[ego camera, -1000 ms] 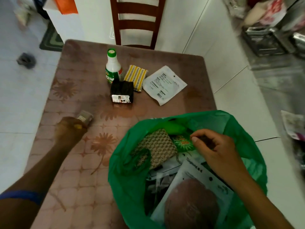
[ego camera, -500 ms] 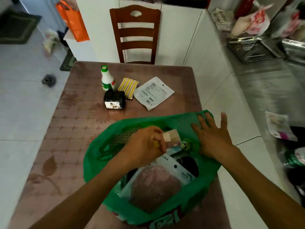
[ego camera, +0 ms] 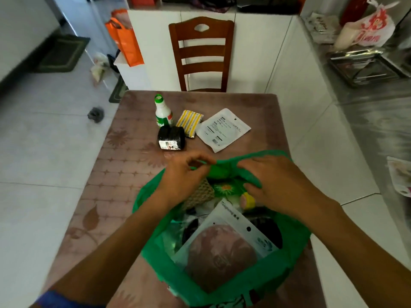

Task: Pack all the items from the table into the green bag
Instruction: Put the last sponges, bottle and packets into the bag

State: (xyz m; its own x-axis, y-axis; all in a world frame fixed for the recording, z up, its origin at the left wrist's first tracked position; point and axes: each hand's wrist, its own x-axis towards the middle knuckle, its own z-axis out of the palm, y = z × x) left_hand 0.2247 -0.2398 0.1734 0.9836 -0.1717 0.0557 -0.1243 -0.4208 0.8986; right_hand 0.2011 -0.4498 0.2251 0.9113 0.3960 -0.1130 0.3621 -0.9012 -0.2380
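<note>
The green bag (ego camera: pixel 224 290) stands open at the table's near edge, holding a white pouch with a pink disc (ego camera: pixel 222 247), a woven pad (ego camera: pixel 201 193) and a small pink-and-yellow item (ego camera: pixel 247 200). My left hand (ego camera: pixel 182 178) pinches the bag's far rim. My right hand (ego camera: pixel 282 183) grips the same rim to the right. Beyond the bag on the table lie a white bottle with a green cap (ego camera: pixel 163 112), a black wrapped roll (ego camera: pixel 171 137), a yellow striped sponge (ego camera: pixel 189 122) and a flat white packet (ego camera: pixel 223 129).
The brown patterned table (ego camera: pixel 124 174) has a wooden chair (ego camera: pixel 201 54) at its far end. White cabinets stand beyond, an orange bag (ego camera: pixel 124 38) hangs at the back left, and a steel counter with trays (ego camera: pixel 367 67) runs along the right.
My left hand carried the small item from the table's left side into the bag and let it go. Both hands now hold the bag's far rim. The view has tilted up.
</note>
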